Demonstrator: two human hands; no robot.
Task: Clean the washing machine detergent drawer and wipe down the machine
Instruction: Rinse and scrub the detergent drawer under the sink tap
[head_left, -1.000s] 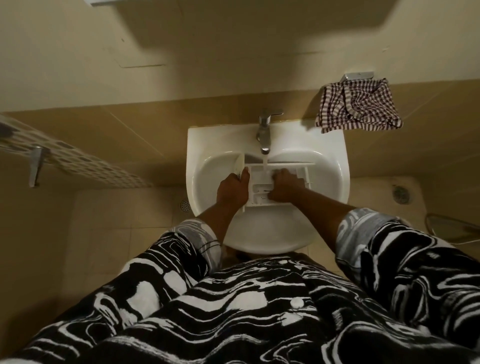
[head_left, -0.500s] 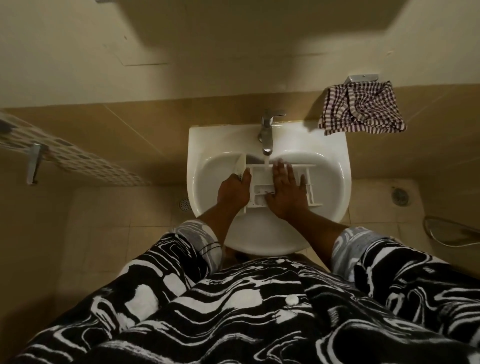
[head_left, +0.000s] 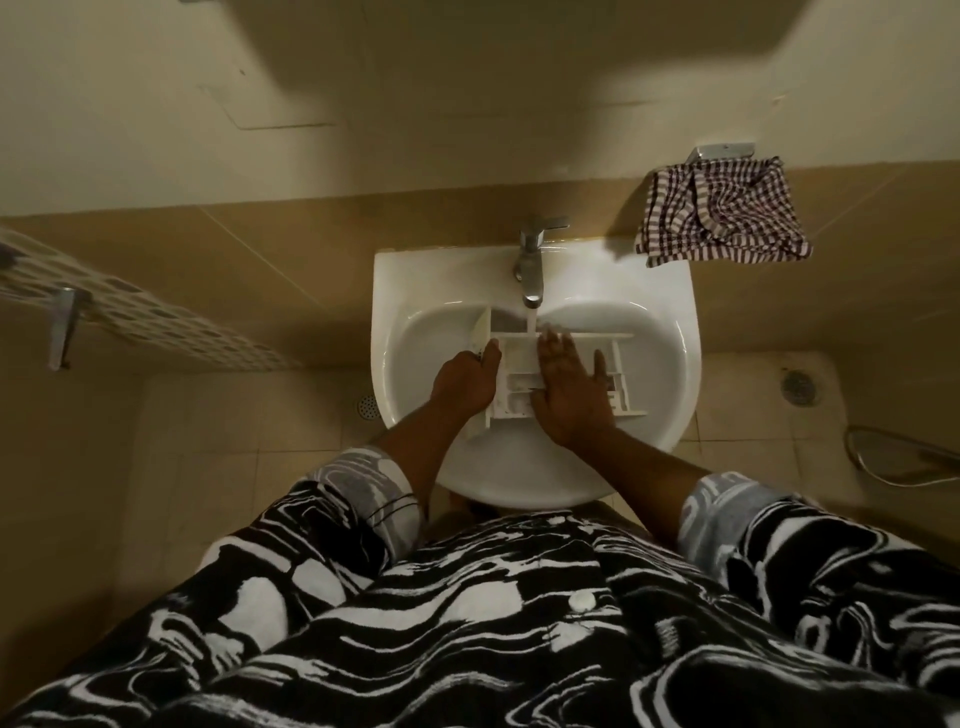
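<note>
1. While water (head_left: 532, 323) runs from the tap (head_left: 531, 270), the detergent drawer (head_left: 511, 366) sits inside the sink (head_left: 675, 296) bowl, directly under the stream, lying roughly level with its compartments facing up.
2. Left hand (head_left: 465, 382): clamped on the drawer's left end, fingers wrapped over the edge next to the drawer's front panel, thumb on top.
3. Right hand (head_left: 569, 397): flat, palm down on the middle compartments, fingers straight and slightly spread, not gripping. Fingertips reach the far edge of the drawer, right where the stream lands.
4. Drawer's right end sticks out past the right hand; small dark spots visible there, too small to identify.
5. Both sleeves are pushed up, forearms bare over the near rim of the sink.
6. Surroundings: checked cloth (head_left: 722, 213) hangs from a wall bracket, up and right of the sink, its lower corner just above the rim. Perforated shelf (head_left: 156, 322) on the left wall. Floor drain (head_left: 800, 387) right of the sink, a hose (head_left: 883, 460) on the floor near it.
</note>
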